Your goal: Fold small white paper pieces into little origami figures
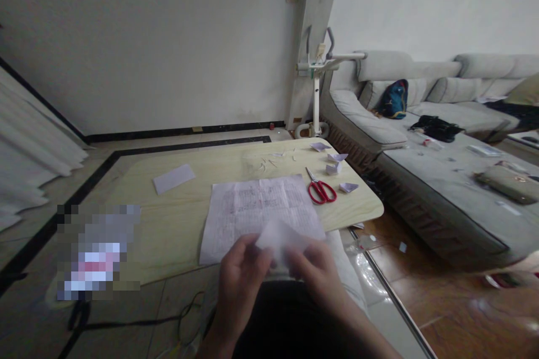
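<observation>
Between my two hands is a small folded piece of white paper (280,235), blurred, held up over the near edge of the table. My left hand (244,269) pinches its left side, and my right hand (314,269) pinches its right side. Just beyond, a large creased printed sheet (256,202) lies flat on the table. Red-handled scissors (322,190) rest to the right of that sheet with their blades pointing away from me. Several small folded paper pieces (334,168) stand along the table's right end.
The pale wooden table (168,235) also bears a blank paper rectangle (174,178), thin paper scraps (269,162) and a pixelated object (96,258) at left. A grey sofa (446,174) with bags stands at right. White exercise equipment (316,95) is behind the table.
</observation>
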`<control>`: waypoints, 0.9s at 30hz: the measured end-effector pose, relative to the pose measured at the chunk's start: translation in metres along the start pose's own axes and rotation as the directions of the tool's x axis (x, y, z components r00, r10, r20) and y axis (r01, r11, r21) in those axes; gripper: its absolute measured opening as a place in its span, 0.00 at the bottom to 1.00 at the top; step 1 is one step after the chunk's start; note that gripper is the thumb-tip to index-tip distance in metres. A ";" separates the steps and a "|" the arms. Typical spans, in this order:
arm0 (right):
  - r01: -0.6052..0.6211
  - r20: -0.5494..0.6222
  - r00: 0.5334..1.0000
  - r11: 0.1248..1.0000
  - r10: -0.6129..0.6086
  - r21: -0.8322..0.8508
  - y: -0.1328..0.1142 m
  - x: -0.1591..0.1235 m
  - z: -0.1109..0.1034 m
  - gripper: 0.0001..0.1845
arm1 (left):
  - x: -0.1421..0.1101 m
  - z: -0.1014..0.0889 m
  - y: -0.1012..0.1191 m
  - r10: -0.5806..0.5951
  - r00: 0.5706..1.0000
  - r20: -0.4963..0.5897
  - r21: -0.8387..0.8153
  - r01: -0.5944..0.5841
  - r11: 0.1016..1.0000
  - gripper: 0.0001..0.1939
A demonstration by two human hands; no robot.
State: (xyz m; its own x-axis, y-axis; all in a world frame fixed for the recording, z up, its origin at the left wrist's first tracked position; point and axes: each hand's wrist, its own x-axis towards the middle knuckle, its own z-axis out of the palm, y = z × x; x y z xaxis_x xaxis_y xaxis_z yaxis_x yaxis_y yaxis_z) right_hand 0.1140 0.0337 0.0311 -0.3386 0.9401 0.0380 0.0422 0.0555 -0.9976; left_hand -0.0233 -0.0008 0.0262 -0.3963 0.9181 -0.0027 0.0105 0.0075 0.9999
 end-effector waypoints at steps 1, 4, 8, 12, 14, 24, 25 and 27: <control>-0.014 -0.015 1.000 0.999 0.015 0.033 -0.001 0.000 0.001 0.22 | 0.000 0.001 0.000 0.005 1.000 0.023 -0.018 -0.004 1.000 0.09; -0.034 -0.011 0.999 0.998 0.035 0.051 -0.001 0.002 0.000 0.21 | 0.000 0.004 0.000 0.039 0.998 0.045 -0.022 -0.038 0.999 0.10; 0.002 0.028 1.000 0.997 0.001 -0.081 0.003 0.006 -0.008 0.16 | 0.002 0.002 -0.002 0.081 0.996 -0.027 0.027 -0.081 0.996 0.10; 0.052 -0.010 0.999 0.996 -0.053 -0.069 0.006 0.009 -0.016 0.13 | 0.006 -0.003 -0.007 0.089 0.995 0.046 0.113 -0.094 0.989 0.08; 0.053 -0.002 0.999 0.997 -0.053 -0.056 0.007 0.009 -0.016 0.14 | 0.005 -0.003 -0.006 0.097 0.995 0.032 0.133 -0.101 0.986 0.08; -0.036 0.036 0.999 0.998 0.035 0.043 0.005 0.007 -0.010 0.17 | 0.000 0.000 0.002 0.004 1.000 0.021 -0.016 -0.003 1.000 0.08; -0.037 0.040 0.999 0.998 0.035 0.054 0.004 0.007 -0.010 0.17 | 0.000 0.000 0.001 -0.001 1.000 0.024 -0.016 0.001 1.000 0.08; -0.033 0.042 0.999 0.996 0.029 0.087 0.003 0.008 -0.010 0.15 | 0.001 -0.001 0.000 -0.015 0.999 0.035 -0.031 0.016 0.999 0.08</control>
State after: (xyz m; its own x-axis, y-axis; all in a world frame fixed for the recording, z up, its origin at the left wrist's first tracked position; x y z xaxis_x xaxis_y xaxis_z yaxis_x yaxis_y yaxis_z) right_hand 0.1205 0.0444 0.0290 -0.3760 0.9266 0.0064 -0.0283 -0.0045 -0.9996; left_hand -0.0242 -0.0005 0.0263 -0.3637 0.9313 -0.0177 -0.0243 0.0095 0.9997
